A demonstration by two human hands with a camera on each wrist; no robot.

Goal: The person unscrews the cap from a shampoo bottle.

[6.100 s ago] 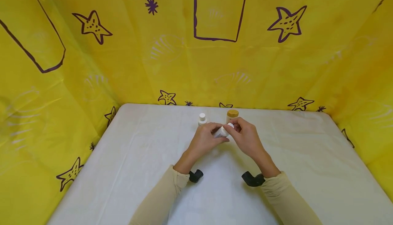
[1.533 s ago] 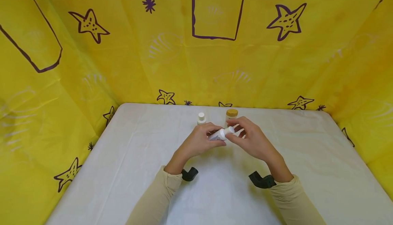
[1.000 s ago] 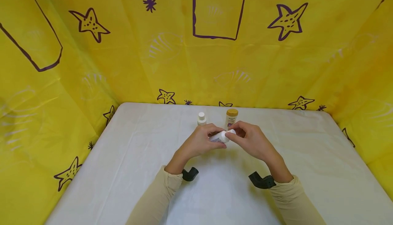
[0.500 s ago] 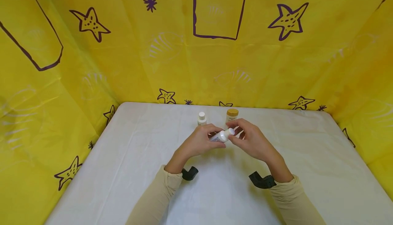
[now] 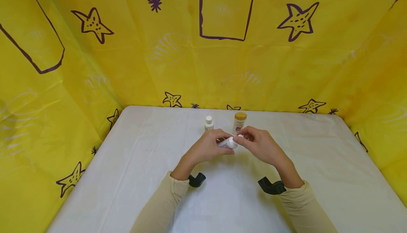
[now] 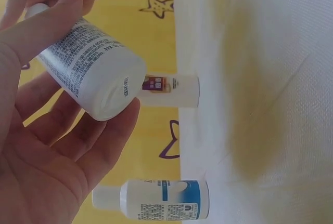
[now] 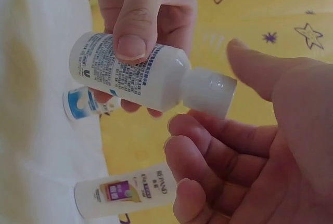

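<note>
White bottle [image 7: 130, 73] held aloft over the worktop [image 5: 111, 190], between the hands, nearer the far edge than the near one. The bottle is tilted, its base directed down and to the left, its white cap [image 7: 210, 93] raised toward the right hand [image 5: 264, 146]. The left hand [image 5: 208, 144] grasps the body, the thumb against one side and the fingers against the other; small dark print covers the label. The right hand surrounds the cap: its thumb overlaps it in the head view but stands apart from it in the right wrist view, so whether these fingers grasp the cap cannot be told. Beyond the hands, two bottles stand upright toward the far edge of the worktop. The blue-labelled bottle [image 5: 208, 122], white-capped, lies closer to the far left corner; the gold-capped bottle [image 5: 239, 122], with a purple label patch, stands near the middle of that edge. Yellow fabric [image 5: 210, 67] with starfish drawings rises behind the far edge and along both sides.
</note>
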